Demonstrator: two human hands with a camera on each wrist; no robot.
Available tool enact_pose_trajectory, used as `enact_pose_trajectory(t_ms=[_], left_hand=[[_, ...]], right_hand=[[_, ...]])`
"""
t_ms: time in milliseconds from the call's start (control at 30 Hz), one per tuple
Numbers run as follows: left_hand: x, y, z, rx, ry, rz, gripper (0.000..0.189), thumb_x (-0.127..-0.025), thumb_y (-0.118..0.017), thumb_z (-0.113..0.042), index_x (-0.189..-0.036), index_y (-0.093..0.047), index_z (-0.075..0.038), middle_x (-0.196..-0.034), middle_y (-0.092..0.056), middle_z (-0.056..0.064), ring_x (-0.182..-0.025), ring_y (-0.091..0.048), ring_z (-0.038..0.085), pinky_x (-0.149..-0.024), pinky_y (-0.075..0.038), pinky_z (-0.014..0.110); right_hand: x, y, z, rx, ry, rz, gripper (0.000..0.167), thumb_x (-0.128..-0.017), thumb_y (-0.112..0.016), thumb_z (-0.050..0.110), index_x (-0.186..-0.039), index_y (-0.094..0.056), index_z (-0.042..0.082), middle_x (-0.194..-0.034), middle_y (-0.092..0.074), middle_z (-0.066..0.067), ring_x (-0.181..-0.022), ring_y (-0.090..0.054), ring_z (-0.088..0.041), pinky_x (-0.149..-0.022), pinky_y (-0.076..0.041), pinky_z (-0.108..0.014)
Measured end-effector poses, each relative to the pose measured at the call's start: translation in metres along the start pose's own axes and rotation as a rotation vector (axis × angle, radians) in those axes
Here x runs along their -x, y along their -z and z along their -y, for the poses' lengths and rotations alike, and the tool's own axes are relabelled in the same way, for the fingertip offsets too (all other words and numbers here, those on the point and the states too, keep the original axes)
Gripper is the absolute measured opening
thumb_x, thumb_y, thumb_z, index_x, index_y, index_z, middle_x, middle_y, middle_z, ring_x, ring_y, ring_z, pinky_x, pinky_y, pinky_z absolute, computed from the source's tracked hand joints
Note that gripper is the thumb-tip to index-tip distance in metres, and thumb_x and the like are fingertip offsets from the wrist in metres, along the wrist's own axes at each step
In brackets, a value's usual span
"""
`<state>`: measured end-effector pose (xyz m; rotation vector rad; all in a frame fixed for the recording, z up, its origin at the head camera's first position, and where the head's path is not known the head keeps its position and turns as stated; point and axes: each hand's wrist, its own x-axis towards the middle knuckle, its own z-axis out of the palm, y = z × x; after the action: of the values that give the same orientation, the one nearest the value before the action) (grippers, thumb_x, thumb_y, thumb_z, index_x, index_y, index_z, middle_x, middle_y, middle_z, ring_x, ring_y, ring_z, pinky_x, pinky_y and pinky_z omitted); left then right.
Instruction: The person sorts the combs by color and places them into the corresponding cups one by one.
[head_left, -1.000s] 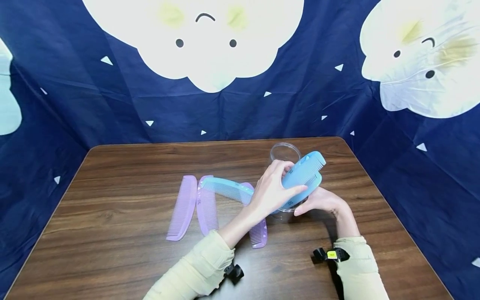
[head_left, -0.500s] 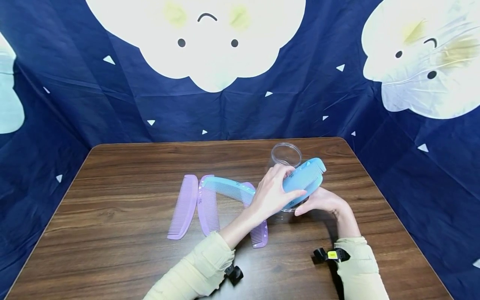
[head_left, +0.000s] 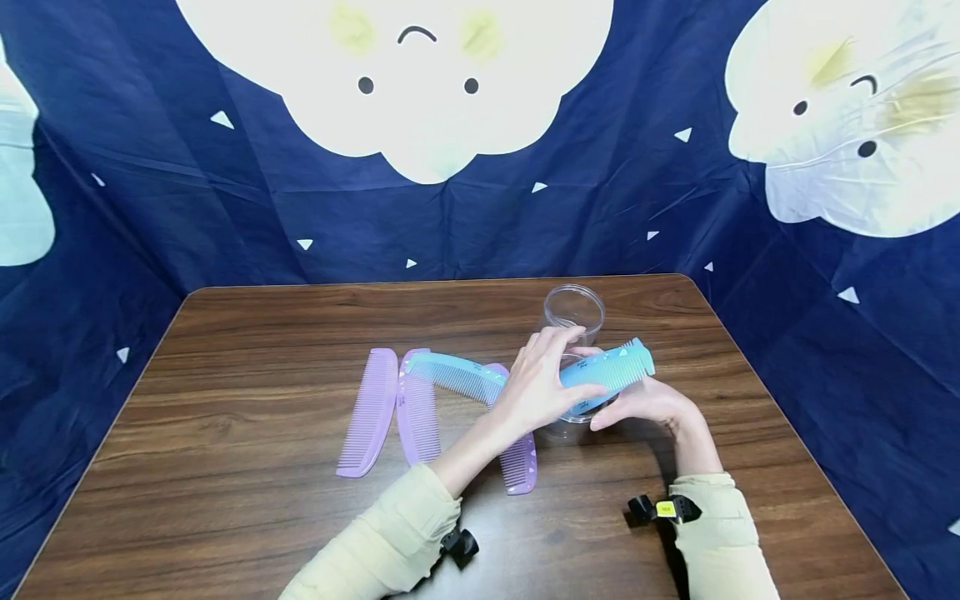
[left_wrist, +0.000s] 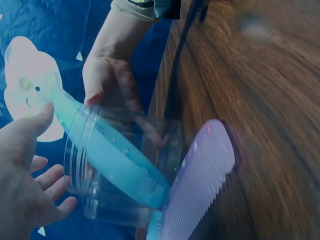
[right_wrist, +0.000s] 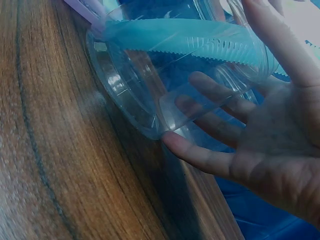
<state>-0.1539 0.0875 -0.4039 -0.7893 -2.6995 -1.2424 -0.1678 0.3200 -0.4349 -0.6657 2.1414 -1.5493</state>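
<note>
Light-blue comb leans in a clear plastic jar, its upper end sticking out past the rim; whether several combs overlap there I cannot tell. My left hand is at the jar's mouth, its thumb near the comb. In the left wrist view its fingers are spread and look apart from the comb. My right hand holds the jar from the right side, thumb in front and fingers behind. Most of the jar is hidden by comb and hands in the head view.
Left of the hands lie purple combs. Another blue comb lies across two of them. Behind my left hand stands a second clear jar. The wooden table meets a dark-blue cloth backdrop.
The blue combs at the jar's mouth have tipped lower to the right and their fan has closed up. My left hand's fingers have loosened from them. The right hand stays in place.
</note>
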Motion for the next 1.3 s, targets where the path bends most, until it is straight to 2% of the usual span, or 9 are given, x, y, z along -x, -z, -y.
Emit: enact_pose_trajectory(t_ms=[100, 267, 533, 700, 1000, 1300], left_hand=[[0.001, 0.004, 0.006, 0.01, -0.009, 0.01, 0.082, -0.086, -0.077, -0.057, -0.154, -0.044, -0.027, -0.146, -0.055, -0.001, -0.134, -0.052, 0.022, -0.113, -0.044, 0.046], [0.005, 0.01, 0.016, 0.017, -0.006, 0.027, 0.081, -0.088, -0.074, -0.058, -0.155, -0.041, -0.025, -0.144, -0.055, -0.001, -0.133, -0.052, 0.022, -0.11, -0.045, 0.048], [0.011, 0.021, 0.036, -0.021, -0.013, 0.045, 0.08, -0.09, -0.072, -0.058, -0.154, -0.043, -0.022, -0.144, -0.057, 0.002, -0.133, -0.053, 0.023, -0.111, -0.045, 0.047], [0.015, 0.029, 0.049, -0.039, -0.019, 0.058, 0.077, -0.092, -0.071, -0.054, -0.154, -0.043, -0.018, -0.145, -0.057, 0.007, -0.132, -0.054, 0.025, -0.112, -0.045, 0.05], [0.018, 0.042, 0.065, -0.106, 0.001, 0.127, 0.078, -0.091, -0.071, -0.056, -0.155, -0.044, -0.019, -0.151, -0.054, 0.005, -0.141, -0.05, 0.028, -0.117, -0.041, 0.055], [0.017, 0.055, 0.081, -0.15, 0.008, 0.205, 0.079, -0.091, -0.072, -0.054, -0.155, -0.044, -0.018, -0.151, -0.053, 0.009, -0.141, -0.049, 0.032, -0.117, -0.04, 0.058]], right_hand=[[0.0, 0.0, -0.001, 0.01, -0.009, -0.006, 0.102, -0.073, -0.089, 0.002, -0.159, -0.034, 0.006, -0.159, -0.042, -0.025, -0.13, -0.057, -0.001, -0.105, -0.047, -0.019], [0.0, 0.001, -0.002, 0.041, -0.004, -0.012, 0.101, -0.072, -0.09, 0.001, -0.157, -0.037, 0.009, -0.158, -0.044, -0.023, -0.131, -0.056, -0.003, -0.107, -0.044, -0.017], [0.002, 0.0, -0.003, 0.036, 0.035, -0.005, 0.102, -0.071, -0.09, 0.0, -0.158, -0.036, 0.009, -0.158, -0.038, -0.031, -0.134, -0.053, -0.003, -0.109, -0.041, -0.016], [0.001, -0.001, -0.003, 0.061, 0.05, -0.004, 0.102, -0.07, -0.088, -0.003, -0.157, -0.037, 0.011, -0.157, -0.04, -0.031, -0.134, -0.052, -0.003, -0.11, -0.04, -0.015], [-0.001, -0.002, 0.002, 0.049, 0.05, 0.004, 0.103, -0.069, -0.087, -0.007, -0.157, -0.038, 0.015, -0.158, -0.041, -0.029, -0.134, -0.052, -0.003, -0.109, -0.04, -0.015], [-0.002, -0.003, 0.004, 0.023, 0.061, 0.025, 0.103, -0.07, -0.089, -0.003, -0.157, -0.038, 0.015, -0.157, -0.041, -0.03, -0.135, -0.052, -0.004, -0.111, -0.041, -0.016]])
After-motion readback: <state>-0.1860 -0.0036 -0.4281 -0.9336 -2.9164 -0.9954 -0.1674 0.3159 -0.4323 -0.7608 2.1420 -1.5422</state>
